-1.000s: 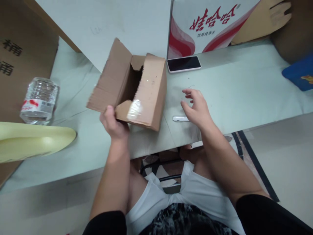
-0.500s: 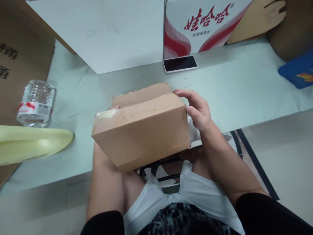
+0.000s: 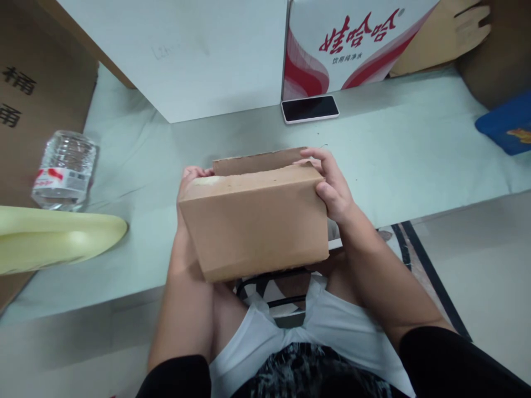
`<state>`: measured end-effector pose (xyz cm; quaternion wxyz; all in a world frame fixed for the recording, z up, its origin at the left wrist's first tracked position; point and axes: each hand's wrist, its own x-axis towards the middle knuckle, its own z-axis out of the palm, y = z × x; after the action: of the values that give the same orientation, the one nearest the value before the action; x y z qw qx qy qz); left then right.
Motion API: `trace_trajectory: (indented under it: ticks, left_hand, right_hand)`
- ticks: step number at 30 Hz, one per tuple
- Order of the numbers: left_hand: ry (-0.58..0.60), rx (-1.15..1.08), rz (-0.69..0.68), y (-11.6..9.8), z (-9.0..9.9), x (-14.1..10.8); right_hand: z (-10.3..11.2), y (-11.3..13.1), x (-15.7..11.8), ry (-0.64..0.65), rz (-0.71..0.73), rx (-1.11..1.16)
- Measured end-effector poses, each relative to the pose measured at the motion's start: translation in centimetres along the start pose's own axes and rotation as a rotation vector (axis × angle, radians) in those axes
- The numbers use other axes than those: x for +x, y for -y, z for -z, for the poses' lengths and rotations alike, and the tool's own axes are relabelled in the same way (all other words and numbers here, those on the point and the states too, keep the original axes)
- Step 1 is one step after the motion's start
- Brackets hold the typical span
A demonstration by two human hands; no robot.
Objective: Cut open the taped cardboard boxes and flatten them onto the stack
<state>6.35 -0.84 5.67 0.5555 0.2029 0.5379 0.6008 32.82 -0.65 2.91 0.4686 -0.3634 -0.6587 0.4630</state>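
Observation:
A brown cardboard box (image 3: 261, 224) is held up over the near edge of the table, above my lap. One broad side faces me, and a flap stands up along its far top edge. My left hand (image 3: 193, 179) grips the box's left end near the top; part of that hand is hidden behind the cardboard. At the upper right corner my right hand (image 3: 334, 185) is closed on the box, thumb on the near side and fingers over the top by the flap. The inside of the box cannot be seen.
A phone (image 3: 310, 109) lies before a white carton with red print (image 3: 352, 50) and a large white box (image 3: 186, 61). To the left are a water bottle (image 3: 66, 171) and a pale yellow object (image 3: 62, 237). A blue container (image 3: 506, 124) stands right on the table (image 3: 415, 160).
The box has shifted slightly right and turned more level. My left hand now shows more at its left end, and my right fingers have moved over the flap.

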Motion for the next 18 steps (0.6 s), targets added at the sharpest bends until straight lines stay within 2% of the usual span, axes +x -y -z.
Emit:
trace_trajectory:
  ticks: [6,8,13,18]
  left_hand:
    - [0.143,-0.125,0.309,-0.8,-0.3,0.0]
    - [0.207,-0.188,0.287,-0.7,0.1,-0.8]
    - [0.457,-0.270,0.162,0.2,1.4,-2.3]
    - [0.526,-0.239,0.091,0.7,2.1,-1.5]
  right_hand:
    - [-0.3,-0.4,0.0,0.017,-0.011,0.046]
    - [-0.3,-0.5,-0.1,0.008,-0.019,0.055]
    - [-0.4,-0.9,-0.1,-0.057,-0.024,0.044]
    - [-0.2,-1.4,-0.2,-0.079,0.014,0.040]
